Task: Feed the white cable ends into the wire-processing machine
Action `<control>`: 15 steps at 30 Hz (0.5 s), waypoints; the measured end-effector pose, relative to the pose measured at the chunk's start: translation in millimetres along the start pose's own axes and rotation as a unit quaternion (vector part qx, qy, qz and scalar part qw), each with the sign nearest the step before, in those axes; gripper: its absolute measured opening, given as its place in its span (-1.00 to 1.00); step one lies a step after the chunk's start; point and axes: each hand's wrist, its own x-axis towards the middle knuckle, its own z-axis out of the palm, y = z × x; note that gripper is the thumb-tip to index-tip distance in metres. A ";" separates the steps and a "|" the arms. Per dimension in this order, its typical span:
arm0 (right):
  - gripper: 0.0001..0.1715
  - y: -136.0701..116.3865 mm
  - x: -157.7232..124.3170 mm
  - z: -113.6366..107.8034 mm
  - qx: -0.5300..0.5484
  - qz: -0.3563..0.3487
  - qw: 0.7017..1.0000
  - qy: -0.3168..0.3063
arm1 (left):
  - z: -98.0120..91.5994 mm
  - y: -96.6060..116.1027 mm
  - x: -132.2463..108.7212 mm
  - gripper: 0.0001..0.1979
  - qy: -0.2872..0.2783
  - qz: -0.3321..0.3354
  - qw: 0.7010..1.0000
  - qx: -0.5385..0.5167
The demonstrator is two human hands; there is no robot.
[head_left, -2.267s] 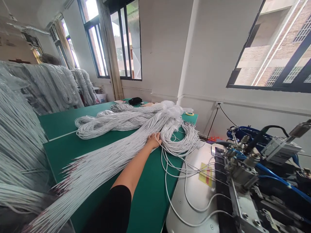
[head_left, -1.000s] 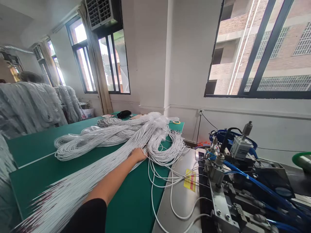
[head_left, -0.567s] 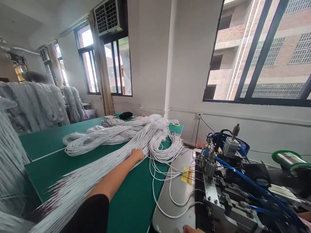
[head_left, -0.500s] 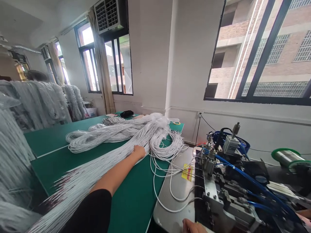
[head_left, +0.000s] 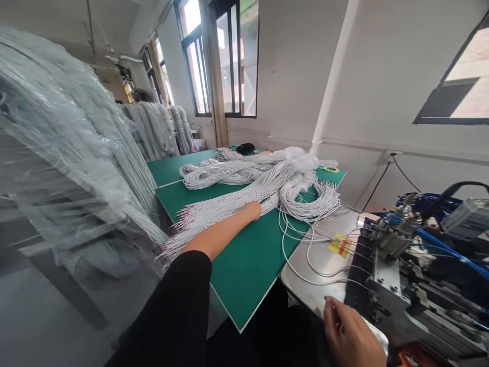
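A long bundle of white cables with reddish ends lies across the green table. My left hand reaches out over its near edge, fingers closed around some of the cables; the fingertips are hidden. Beside it on the right lies a coil of white cables, with several strands running to the machine. My right hand is at the near edge of the machine's metal plate. Its fingers are curled, and whether anything small is inside them cannot be seen.
Plastic-wrapped cable bundles hang on a rack at the left. More looped white cables lie farther back on the green table. A yellow tape roll is at its far corner. A yellow label marks the metal plate.
The view has swung left and down, bringing the wrapped bundles closer in sight. My left hand stays on the cables. More of my right hand has come into view beside the plate.
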 end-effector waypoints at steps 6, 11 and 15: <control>-0.50 4.6 -1.5 0.1 0.010 -0.022 1.000 0.006 | 13.9 -31.2 -40.6 -0.56 0.057 0.029 0.998 -0.016; -0.51 10.6 -3.0 4.6 0.031 -0.048 0.998 0.004 | 17.2 -56.6 -53.0 -0.36 0.055 0.004 0.998 -0.029; -0.50 9.7 -3.7 4.9 0.032 -0.031 0.999 -0.011 | 11.4 -75.8 -57.7 -0.39 0.008 -0.023 0.999 -0.027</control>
